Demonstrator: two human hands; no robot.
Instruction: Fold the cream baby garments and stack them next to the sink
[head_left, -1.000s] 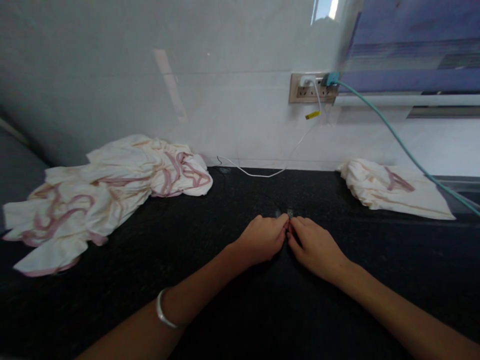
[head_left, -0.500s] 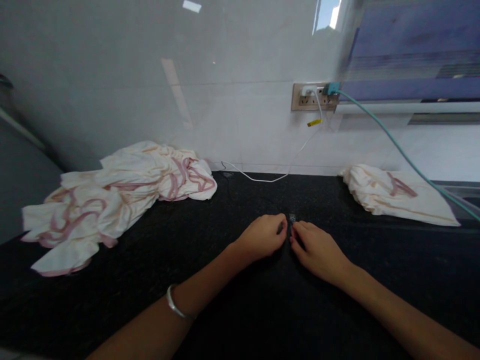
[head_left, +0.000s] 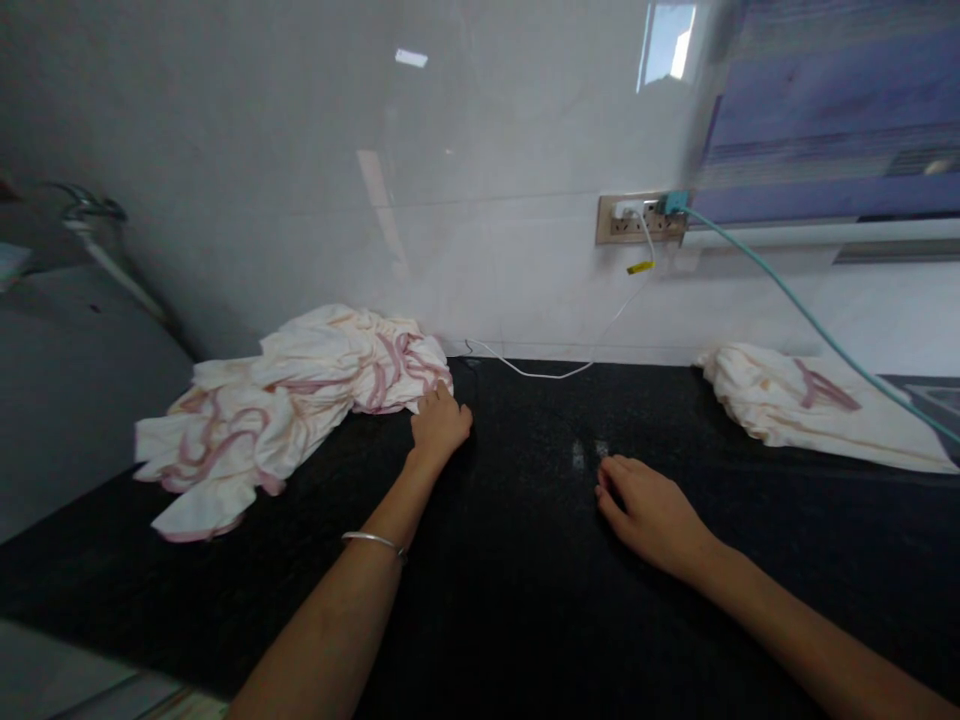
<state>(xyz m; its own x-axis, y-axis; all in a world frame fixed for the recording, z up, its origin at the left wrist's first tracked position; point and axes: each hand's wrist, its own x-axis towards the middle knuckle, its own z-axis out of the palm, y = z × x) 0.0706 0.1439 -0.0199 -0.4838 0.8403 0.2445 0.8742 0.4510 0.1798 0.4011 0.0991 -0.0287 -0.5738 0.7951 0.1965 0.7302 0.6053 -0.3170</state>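
A crumpled cream cloth with pink stripes (head_left: 300, 385) lies in a long heap at the left, against the wall. My left hand (head_left: 441, 422), with a silver bangle on the wrist, is at the heap's right end. Its fingertips reach the cloth's edge, thumb apart, and no grip shows. My right hand (head_left: 652, 510) rests on the black countertop (head_left: 517, 560) in the middle right. Its fingers curve loosely, with a gap between thumb and forefinger and nothing visible in them.
Another cream cloth with a pink mark (head_left: 817, 405) lies folded at the right. A white cable (head_left: 555, 376) runs along the wall's foot up to a socket panel (head_left: 637, 220). From that panel a teal cable (head_left: 795, 300) slopes right. A tap (head_left: 90, 208) is at the far left.
My left hand has left its place beside my right hand and moved left to the cloth heap, its fingers opening out. The right hand stays nearly in place. The view has turned slightly left.
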